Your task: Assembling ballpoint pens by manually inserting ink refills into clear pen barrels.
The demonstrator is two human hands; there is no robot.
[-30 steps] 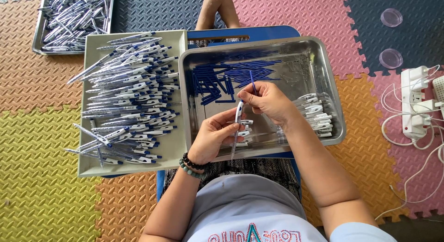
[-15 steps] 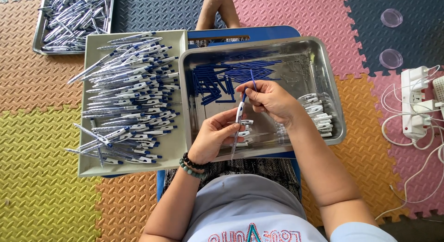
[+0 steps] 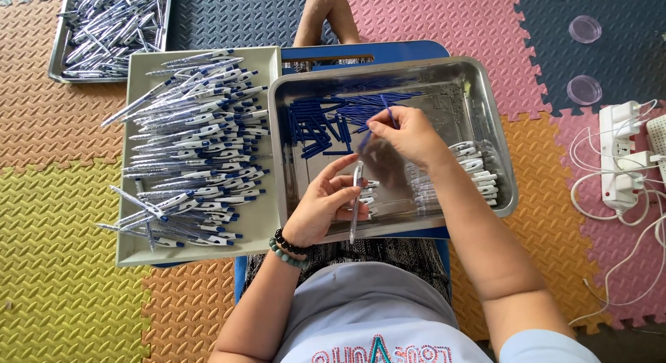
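The pen barrel [image 3: 356,196] stood nearly upright over the near part of the steel tray [image 3: 503,158], gripped in the fingers of the left hand [image 3: 326,207]. Just above it, the right hand [image 3: 409,134] pinched a thin blue refill [image 3: 388,113] between fingertips, its lower end close to the top of the barrel. More blue refills [image 3: 326,120] lay in a loose pile in the far left part of that tray, and white pen parts [image 3: 475,169] lay in a row on its right side. To the left, a flat grey tray [image 3: 267,224] was full of finished pens [image 3: 194,148]. Another tray of pens [image 3: 111,26] sat on the floor mat at the far left. A white power strip [image 3: 621,155] lay far to the right.
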